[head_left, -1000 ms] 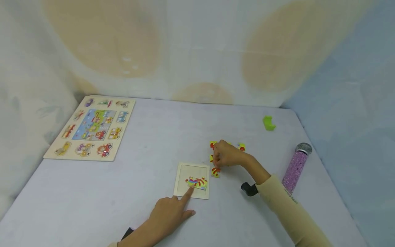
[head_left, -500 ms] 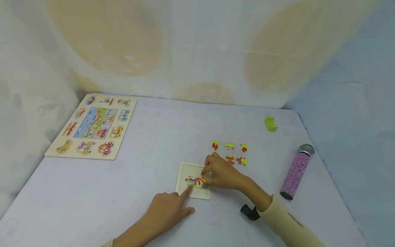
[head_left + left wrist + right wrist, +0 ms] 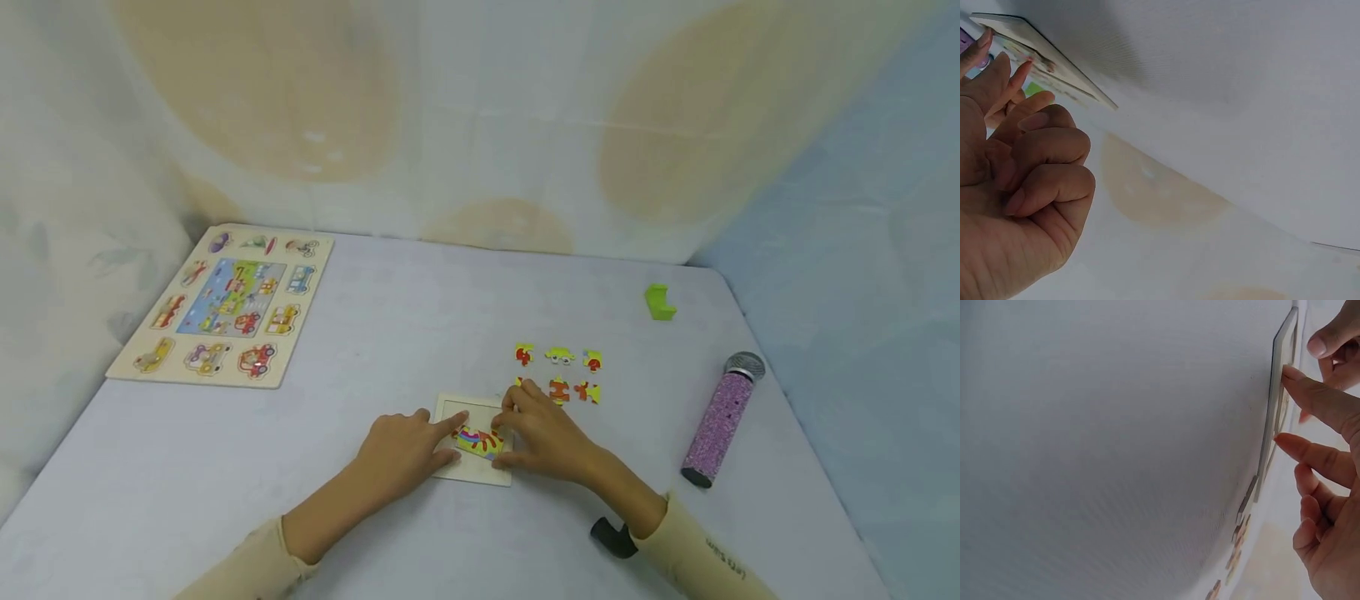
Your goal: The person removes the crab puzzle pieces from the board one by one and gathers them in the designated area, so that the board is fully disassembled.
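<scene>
A small square wooden puzzle tray [image 3: 471, 473] lies in front of me in the head view. A few joined jigsaw pieces [image 3: 480, 442] with a rainbow and red print sit in it, slightly slanted. My left hand [image 3: 405, 452] holds their left end between thumb and index finger; its other fingers are curled into the palm in the left wrist view. From the right, my right hand [image 3: 545, 435] pinches the other end, thumb at the near edge and index finger at the far one. In the right wrist view both fingertips sit low at the tray [image 3: 1270, 406].
Several loose jigsaw pieces [image 3: 559, 356] lie in two rows behind my right hand. A large vehicle peg puzzle board [image 3: 281, 350] is at the back left. To the right are a glittery microphone [image 3: 718, 427], a green block [image 3: 659, 302] and a black bent tube [image 3: 612, 539].
My right hand has brought a loose jigsaw piece from beside the tray to the right end of the joined ones. My left index finger has shifted from their near edge to the far side.
</scene>
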A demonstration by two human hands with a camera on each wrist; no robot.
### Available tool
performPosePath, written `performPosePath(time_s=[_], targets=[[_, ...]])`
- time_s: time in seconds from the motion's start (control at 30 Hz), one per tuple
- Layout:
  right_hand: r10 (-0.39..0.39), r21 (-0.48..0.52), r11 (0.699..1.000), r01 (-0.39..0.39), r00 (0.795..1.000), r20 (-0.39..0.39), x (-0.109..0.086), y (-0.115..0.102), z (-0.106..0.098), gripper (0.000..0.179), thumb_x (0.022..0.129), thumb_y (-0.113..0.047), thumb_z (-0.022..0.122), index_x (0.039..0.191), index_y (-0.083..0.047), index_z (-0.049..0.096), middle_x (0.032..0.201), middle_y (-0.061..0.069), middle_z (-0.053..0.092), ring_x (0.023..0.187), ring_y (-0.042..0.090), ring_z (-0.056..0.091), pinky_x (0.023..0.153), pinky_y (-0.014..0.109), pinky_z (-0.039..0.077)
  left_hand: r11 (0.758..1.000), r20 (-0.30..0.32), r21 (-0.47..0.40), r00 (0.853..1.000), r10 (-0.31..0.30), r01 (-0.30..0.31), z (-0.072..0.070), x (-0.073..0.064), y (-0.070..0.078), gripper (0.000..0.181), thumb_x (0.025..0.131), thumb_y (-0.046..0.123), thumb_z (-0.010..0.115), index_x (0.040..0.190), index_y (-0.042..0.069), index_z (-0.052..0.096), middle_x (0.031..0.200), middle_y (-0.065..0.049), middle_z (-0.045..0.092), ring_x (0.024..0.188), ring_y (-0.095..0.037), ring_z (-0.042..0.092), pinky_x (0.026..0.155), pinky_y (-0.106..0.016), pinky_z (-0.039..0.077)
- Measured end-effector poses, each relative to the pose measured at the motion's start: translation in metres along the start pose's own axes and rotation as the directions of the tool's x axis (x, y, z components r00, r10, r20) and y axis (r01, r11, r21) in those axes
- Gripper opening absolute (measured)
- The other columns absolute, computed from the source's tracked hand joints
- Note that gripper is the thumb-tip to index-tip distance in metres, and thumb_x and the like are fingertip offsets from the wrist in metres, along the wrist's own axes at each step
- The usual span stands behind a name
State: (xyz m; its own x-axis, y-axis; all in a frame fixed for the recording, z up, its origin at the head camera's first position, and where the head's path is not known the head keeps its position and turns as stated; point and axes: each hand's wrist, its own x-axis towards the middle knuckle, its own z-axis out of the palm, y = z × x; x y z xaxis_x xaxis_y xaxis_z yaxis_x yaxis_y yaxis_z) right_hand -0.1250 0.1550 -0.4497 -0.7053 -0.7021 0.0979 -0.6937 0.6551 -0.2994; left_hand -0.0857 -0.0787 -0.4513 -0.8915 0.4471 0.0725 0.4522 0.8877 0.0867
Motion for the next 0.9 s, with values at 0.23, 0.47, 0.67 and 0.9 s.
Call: performPosePath(time_s=[0.23,0.47,0.67,0.9], targets=[[0.005,0.003,1.000,-0.005,1.000,-0.008,-0.002,-0.001,0.002,0.036,0.075,-0.035,0.087,0.101,-0.013,0.076,0.099,-0.004,0.051,0.098,0.012,0.039,0.083,0.029,0.043,0.997,0.000,-0.016,0.997,0.076,-0.076,0.005,0.009,-0.004,0.043,0.086,0.048,0.072,0.127,0.036,0.068,0.081,-0.006,0.059,0.044,-0.014,0.038,0.045,-0.028,0.035],[0.008,0.045,0.999,-0.008,1.000,0.009,-0.003,0.001,0.003,0.034,0.077,-0.031,0.086,0.105,-0.013,0.076,0.101,-0.003,0.052,0.100,0.013,0.039,0.085,0.030,0.043,0.989,-0.044,-0.016,0.988,0.148,-0.149,0.013,0.011,-0.013,0.036,0.085,0.046,0.074,0.120,0.037,0.072,0.076,-0.001,0.049,0.043,-0.010,0.031,0.042,-0.025,0.028],[-0.001,0.065,0.998,0.000,1.000,0.006,-0.004,0.002,0.004,0.032,0.078,-0.029,0.086,0.105,-0.015,0.076,0.101,-0.003,0.051,0.099,0.013,0.039,0.085,0.030,0.042,0.981,-0.054,-0.009,0.980,0.191,-0.192,0.014,0.010,-0.012,0.036,0.085,0.047,0.074,0.120,0.038,0.072,0.076,0.001,0.046,0.043,-0.008,0.025,0.041,-0.023,0.026],[-0.016,0.082,0.996,0.015,1.000,0.007,-0.005,0.002,0.005,0.030,0.079,-0.028,0.085,0.105,-0.016,0.076,0.098,-0.004,0.049,0.098,0.012,0.038,0.084,0.029,0.041,0.981,-0.071,-0.062,0.981,0.182,-0.186,0.016,0.007,-0.008,0.033,0.084,0.043,0.075,0.116,0.035,0.075,0.075,0.003,0.041,0.045,-0.006,0.025,0.041,-0.022,0.026]])
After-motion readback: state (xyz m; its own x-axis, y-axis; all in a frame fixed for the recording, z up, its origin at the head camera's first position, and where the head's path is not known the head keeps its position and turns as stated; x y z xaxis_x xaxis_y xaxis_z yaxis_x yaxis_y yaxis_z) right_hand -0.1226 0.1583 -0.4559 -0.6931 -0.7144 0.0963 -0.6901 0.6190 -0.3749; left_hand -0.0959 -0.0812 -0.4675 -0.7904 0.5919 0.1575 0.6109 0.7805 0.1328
